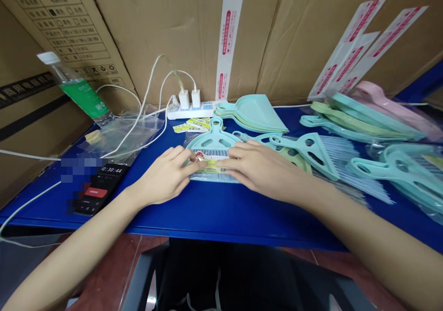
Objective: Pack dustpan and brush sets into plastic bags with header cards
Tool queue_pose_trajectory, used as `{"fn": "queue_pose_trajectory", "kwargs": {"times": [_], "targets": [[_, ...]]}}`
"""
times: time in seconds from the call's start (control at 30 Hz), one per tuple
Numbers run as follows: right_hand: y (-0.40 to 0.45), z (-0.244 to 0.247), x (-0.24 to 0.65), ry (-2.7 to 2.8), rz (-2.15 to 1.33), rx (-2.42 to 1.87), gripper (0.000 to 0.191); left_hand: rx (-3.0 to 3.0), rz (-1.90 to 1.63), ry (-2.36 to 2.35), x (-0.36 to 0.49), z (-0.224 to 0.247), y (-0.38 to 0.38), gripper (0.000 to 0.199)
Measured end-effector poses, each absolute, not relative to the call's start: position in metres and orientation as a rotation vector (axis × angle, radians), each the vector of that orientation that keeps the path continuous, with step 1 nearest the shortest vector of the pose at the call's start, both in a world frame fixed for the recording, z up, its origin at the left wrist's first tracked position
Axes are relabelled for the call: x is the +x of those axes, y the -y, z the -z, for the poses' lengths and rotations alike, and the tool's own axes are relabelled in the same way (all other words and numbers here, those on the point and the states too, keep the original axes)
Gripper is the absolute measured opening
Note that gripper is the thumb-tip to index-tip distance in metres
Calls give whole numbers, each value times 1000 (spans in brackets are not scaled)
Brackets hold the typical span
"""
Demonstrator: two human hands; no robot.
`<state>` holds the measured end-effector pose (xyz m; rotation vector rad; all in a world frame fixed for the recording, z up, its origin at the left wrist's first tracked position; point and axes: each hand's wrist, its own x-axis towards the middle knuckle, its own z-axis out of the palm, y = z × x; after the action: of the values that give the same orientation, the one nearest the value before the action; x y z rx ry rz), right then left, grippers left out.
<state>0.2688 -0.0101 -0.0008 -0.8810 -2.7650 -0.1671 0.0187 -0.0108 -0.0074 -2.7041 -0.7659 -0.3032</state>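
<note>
**Left hand [173, 175] and right hand [254, 168] meet on a bagged dustpan set [216, 138]**

The bagged dustpan set lies on the blue table [214, 214] directly in front of the person, its turquoise handle pointing away. Both hands rest on it from either side, fingers loosely bent, the index fingertips close together over the yellow-green label [212, 169]. Whether either hand pinches the clear plastic cannot be told.

Just behind the set sit some loose label cards [194, 125] and a stack of dustpans [256, 110], turquoise on top. Right of the right hand lies a turquoise brush [311, 152] with pale bristles; farther right is a pile of dustpans in turquoise, green and pink [374, 112]. A phone [104, 188] lies left of the left hand, with a green-labelled bottle [83, 96] standing behind it.
</note>
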Motion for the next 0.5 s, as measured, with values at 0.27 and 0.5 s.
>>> {"fn": "queue_pose_trajectory", "kwargs": {"times": [0.27, 0.5], "targets": [[9, 8, 261, 2809, 205, -929, 36, -2705, 98, 870, 24, 10, 11, 48], [10, 5, 259, 2827, 136, -1033, 39, -2698, 142, 927, 24, 8, 10, 48]]}}
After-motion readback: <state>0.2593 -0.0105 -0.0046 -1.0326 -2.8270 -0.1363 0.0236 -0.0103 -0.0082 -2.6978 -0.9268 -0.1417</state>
